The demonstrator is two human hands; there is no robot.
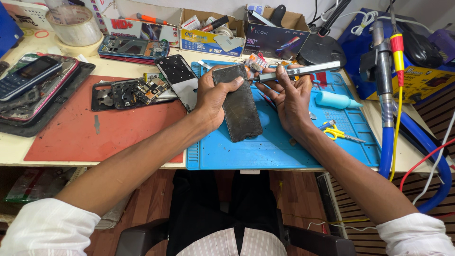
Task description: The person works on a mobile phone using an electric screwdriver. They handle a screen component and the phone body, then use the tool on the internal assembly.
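Both hands work over the blue mat (284, 151) on my bench (14, 149). Left hand (213, 97) wraps around the phone panel (239, 106), whose long axis runs 12 to 6 o'clock. Right hand (289, 97), at 3 o'clock of it, pinches a silver tool (303, 71) lying crosswise, tip touching the panel's top edge. Yellow scissors (337, 133) lie farther right.

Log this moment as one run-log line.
left hand: grips dark rectangular phone panel | right hand: holds slim silver metal tool at panel's top edge | under: blue silicone work mat
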